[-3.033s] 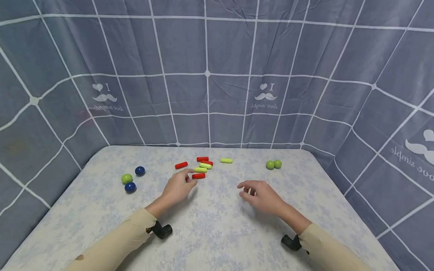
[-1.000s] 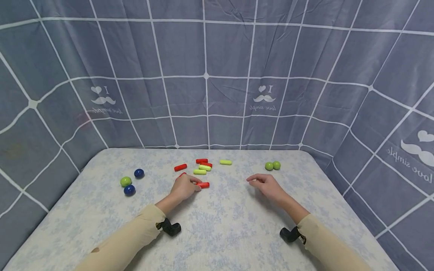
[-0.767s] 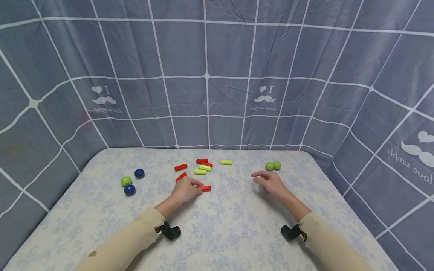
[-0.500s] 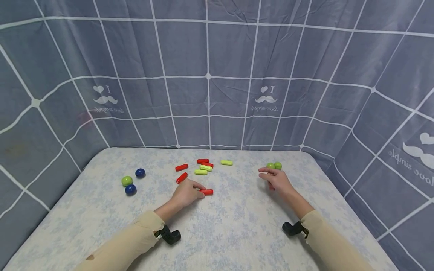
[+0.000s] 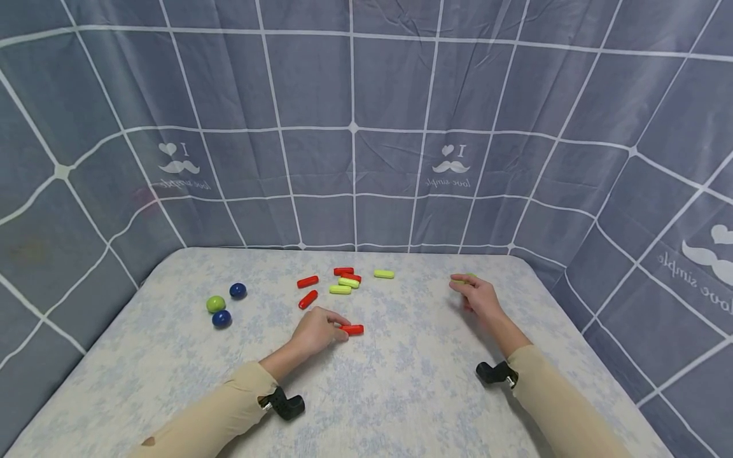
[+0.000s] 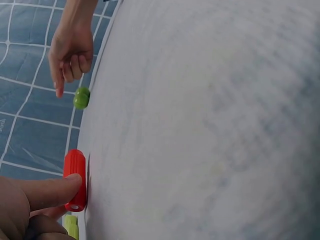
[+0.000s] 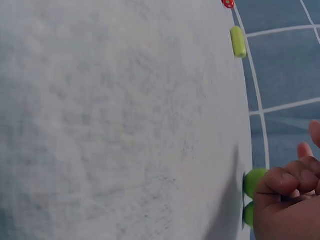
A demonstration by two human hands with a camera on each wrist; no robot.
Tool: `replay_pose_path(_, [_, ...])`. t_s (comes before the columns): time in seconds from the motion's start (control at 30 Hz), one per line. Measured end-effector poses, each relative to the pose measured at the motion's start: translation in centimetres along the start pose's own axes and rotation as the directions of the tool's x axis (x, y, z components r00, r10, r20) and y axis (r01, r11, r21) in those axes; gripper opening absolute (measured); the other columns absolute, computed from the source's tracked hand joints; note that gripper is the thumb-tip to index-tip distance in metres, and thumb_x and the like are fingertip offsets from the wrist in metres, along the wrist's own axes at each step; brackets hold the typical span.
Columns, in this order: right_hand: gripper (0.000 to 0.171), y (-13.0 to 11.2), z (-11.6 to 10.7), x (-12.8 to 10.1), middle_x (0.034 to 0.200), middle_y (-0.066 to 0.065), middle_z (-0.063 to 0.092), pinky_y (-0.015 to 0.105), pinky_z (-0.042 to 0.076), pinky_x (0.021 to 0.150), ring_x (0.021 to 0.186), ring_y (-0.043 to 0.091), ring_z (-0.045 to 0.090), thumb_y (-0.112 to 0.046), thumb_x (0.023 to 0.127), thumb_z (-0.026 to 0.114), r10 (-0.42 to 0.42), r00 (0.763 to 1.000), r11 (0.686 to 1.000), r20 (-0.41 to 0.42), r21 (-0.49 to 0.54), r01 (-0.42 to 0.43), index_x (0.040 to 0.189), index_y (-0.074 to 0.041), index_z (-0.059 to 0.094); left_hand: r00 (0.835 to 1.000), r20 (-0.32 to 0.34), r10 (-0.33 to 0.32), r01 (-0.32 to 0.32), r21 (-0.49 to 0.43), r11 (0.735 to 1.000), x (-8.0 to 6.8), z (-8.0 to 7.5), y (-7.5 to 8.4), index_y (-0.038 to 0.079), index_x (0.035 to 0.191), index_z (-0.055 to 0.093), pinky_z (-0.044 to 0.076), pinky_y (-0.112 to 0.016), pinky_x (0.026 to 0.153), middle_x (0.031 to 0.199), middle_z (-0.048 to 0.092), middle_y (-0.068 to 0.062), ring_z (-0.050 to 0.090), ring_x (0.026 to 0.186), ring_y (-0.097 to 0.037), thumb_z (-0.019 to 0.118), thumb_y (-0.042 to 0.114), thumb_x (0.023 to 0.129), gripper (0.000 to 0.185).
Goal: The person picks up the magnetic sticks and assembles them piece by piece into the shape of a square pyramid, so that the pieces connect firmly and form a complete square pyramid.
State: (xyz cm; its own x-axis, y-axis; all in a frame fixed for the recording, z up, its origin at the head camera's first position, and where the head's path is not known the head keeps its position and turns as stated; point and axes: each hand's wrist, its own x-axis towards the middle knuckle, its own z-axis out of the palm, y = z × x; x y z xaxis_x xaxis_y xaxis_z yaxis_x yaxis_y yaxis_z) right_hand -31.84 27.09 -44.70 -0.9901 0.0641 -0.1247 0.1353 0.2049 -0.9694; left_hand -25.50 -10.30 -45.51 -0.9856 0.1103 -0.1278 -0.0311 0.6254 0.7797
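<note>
My left hand (image 5: 321, 331) lies on the pale flowered table (image 5: 401, 388), its fingertips pinching the left end of a red capsule (image 5: 354, 329). The left wrist view shows one finger (image 6: 47, 185) laid across that red capsule (image 6: 75, 170) and another under its end. My right hand (image 5: 478, 296) reaches to the far right and covers two green balls, of which only a sliver (image 5: 470, 275) shows. In the right wrist view its curled fingers (image 7: 287, 182) sit against both green balls (image 7: 254, 181). Whether they grip a ball is hidden.
Loose red capsules (image 5: 307, 281) and yellow-green capsules (image 5: 340, 289) lie at the far middle, with one yellow-green capsule (image 5: 383, 274) apart. Two blue balls (image 5: 237, 290) and a green ball (image 5: 215, 303) sit at the left. A grey checked curtain (image 5: 355, 159) walls the table on three sides.
My left hand has dragged the red capsule nearer and to the right, away from the cluster. My right hand has moved far and right until it covers the green balls.
</note>
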Motion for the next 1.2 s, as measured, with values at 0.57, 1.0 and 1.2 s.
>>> replay_pose_path(0.57, [0.054, 1.0, -0.4, 2.2, 0.051, -0.011, 0.033, 0.028, 0.030, 0.048, 0.044, 0.011, 0.025, -0.022, 0.095, 0.070, 0.116, 0.978, 0.993, -0.174, 0.032, -0.112, 0.146, -0.013, 0.054, 0.999, -0.008, 0.037, -0.037, 0.059, 0.998, -0.3, -0.1, 0.1, 0.016, 0.097, 0.082, 0.044, -0.032, 0.069, 0.110, 0.073, -0.005, 0.058, 0.086, -0.017, 0.080, 0.011, 0.082, 0.016])
replay_pose_path(1.0, [0.055, 1.4, -0.4, 3.1, 0.144, 0.014, 0.049, 0.028, 0.034, 0.049, 0.047, 0.009, 0.029, -0.021, 0.094, 0.072, 0.094, 0.970, 0.991, -0.222, -0.074, -0.113, 0.146, -0.016, 0.055, 0.999, 0.007, 0.048, -0.048, 0.050, 0.998, 0.0, 0.2, -0.1, 0.017, 0.097, 0.082, 0.039, -0.030, 0.065, 0.105, 0.073, -0.002, 0.051, 0.078, -0.016, 0.080, 0.012, 0.082, 0.016])
replay_pose_path(1.2, [0.053, 1.4, -0.1, 3.3, 0.152, 0.016, 0.043, 0.028, 0.036, 0.051, 0.049, 0.010, 0.031, -0.020, 0.094, 0.071, 0.076, 0.974, 0.986, -0.215, -0.131, -0.106, 0.144, -0.015, 0.057, 0.999, 0.002, 0.048, -0.049, 0.047, 0.998, 0.1, 0.2, -0.2, 0.017, 0.097, 0.082, 0.035, -0.030, 0.061, 0.092, 0.071, -0.002, 0.045, 0.071, -0.016, 0.080, 0.012, 0.082, 0.016])
